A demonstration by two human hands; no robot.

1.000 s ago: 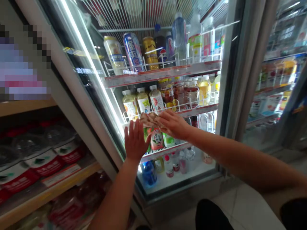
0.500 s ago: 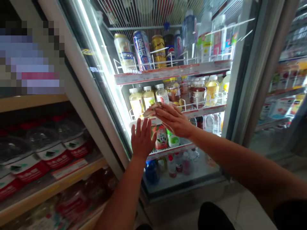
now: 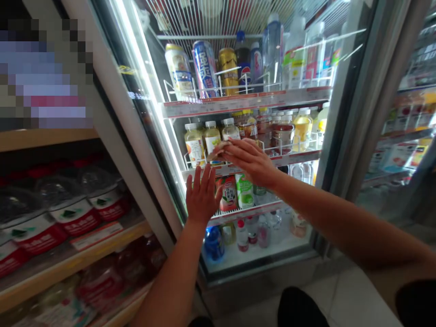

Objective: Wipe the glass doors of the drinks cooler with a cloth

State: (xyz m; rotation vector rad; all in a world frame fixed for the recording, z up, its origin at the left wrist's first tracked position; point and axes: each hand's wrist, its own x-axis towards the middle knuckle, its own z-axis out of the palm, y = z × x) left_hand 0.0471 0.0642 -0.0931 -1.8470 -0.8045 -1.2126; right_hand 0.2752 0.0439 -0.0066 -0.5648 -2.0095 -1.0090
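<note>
My left hand [image 3: 201, 196] lies flat and open against the glass door [image 3: 163, 131] of a drinks fridge, fingers spread upward. My right hand [image 3: 248, 161] presses a crumpled brownish cloth [image 3: 218, 151] against the same glass, a little above and right of the left hand. Behind the glass stand rows of bottles [image 3: 211, 138] on wire shelves, and cans [image 3: 204, 68] on the upper shelf.
A wooden shelf unit [image 3: 68, 263] with red-labelled packs stands at the left. A second fridge door [image 3: 402, 122] is at the right. Pale floor tiles [image 3: 347, 299] lie below, and a dark shoe or knee [image 3: 299, 309] shows at the bottom.
My right hand with the cloth has slid upward on the glass, from the lower shelf level to the middle shelf. The left hand stays flat on the door. The view shifted slightly.
</note>
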